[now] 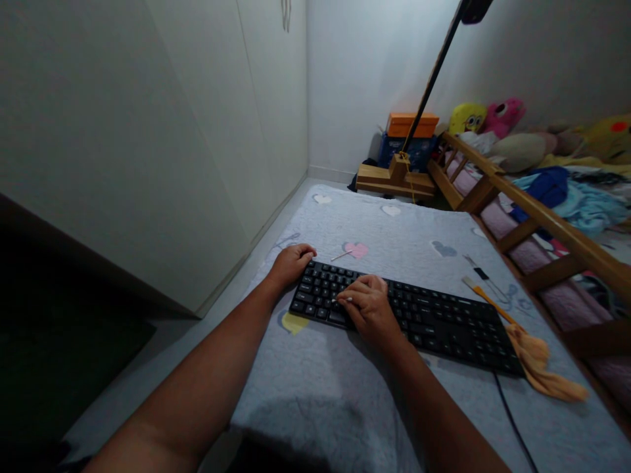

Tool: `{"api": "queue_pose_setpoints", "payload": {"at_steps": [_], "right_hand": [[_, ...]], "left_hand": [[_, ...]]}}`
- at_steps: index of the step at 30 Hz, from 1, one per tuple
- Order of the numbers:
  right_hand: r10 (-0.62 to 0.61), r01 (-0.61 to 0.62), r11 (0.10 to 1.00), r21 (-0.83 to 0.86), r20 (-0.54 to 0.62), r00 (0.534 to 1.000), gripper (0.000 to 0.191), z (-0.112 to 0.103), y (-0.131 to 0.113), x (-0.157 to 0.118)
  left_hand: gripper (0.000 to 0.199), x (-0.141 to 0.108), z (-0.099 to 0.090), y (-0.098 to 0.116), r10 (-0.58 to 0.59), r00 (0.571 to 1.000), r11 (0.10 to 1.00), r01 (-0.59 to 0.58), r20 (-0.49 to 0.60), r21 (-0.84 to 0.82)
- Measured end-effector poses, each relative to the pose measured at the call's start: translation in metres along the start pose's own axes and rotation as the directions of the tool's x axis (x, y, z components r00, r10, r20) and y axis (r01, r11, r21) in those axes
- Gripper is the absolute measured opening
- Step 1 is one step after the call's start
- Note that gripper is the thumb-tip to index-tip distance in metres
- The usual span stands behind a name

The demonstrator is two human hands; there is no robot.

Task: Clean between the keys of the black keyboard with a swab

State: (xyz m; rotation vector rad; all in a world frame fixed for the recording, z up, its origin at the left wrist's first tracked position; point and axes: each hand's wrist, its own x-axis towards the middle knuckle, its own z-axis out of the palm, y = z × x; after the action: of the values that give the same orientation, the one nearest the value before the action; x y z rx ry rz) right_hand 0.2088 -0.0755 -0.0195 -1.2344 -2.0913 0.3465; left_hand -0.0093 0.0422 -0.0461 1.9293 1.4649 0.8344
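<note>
A black keyboard [448,328] lies at a slant on the light patterned cloth [315,387]. At its far left corner, my left hand [292,263] has its fingers curled against the edge, gripping it. My right hand [367,305] is over the left-middle keys, its fingers pinched on a small cotton swab [349,299] whose white tip points left, close to the keys. Another cotton swab [341,255] rests on the cloth just beyond the keyboard. My right hand hides some of the keys beneath it.
Right of the keyboard are a yellow-handled brush [486,295], a metal tool with a black grip [480,270] and an orange cloth [542,368]. A black cable [513,420] runs towards me. A wooden bed rail [552,210] borders the right, white cabinets [197,131] the left.
</note>
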Motion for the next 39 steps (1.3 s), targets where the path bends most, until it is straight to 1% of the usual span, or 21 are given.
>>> {"api": "queue_pose_setpoints", "payload": {"at_steps": [5,10,17,25,30,39], "right_hand": [[-0.014,0.014,1.000,0.000,0.005,1.000,0.012,-0.001,-0.002,-0.001],[-0.040,0.040,0.999,0.010,0.038,0.998,0.015,-0.002,-0.006,-0.002],[-0.027,0.026,1.000,0.006,0.052,0.998,0.016,-0.002,-0.005,-0.003],[0.007,-0.007,1.000,-0.009,0.066,0.998,0.019,-0.013,-0.006,-0.005],[0.023,-0.022,1.000,-0.019,0.056,0.998,0.018,-0.014,-0.003,-0.006],[0.029,-0.030,0.999,-0.026,-0.001,1.000,0.015,-0.012,0.001,-0.004]], "left_hand": [[0.031,-0.001,0.002,-0.002,-0.007,1.000,1.000,0.007,-0.009,-0.026],[0.030,-0.001,0.001,-0.002,-0.004,1.000,1.000,0.004,-0.003,-0.019],[0.030,-0.001,0.001,-0.001,-0.008,1.000,1.000,0.008,0.001,-0.021],[0.031,-0.002,-0.001,0.004,-0.017,1.000,1.000,0.017,0.005,-0.021],[0.031,-0.002,-0.003,0.006,-0.018,1.000,1.000,0.018,0.007,0.005],[0.031,-0.002,-0.002,0.004,-0.024,1.000,1.000,0.024,0.010,0.001]]}}
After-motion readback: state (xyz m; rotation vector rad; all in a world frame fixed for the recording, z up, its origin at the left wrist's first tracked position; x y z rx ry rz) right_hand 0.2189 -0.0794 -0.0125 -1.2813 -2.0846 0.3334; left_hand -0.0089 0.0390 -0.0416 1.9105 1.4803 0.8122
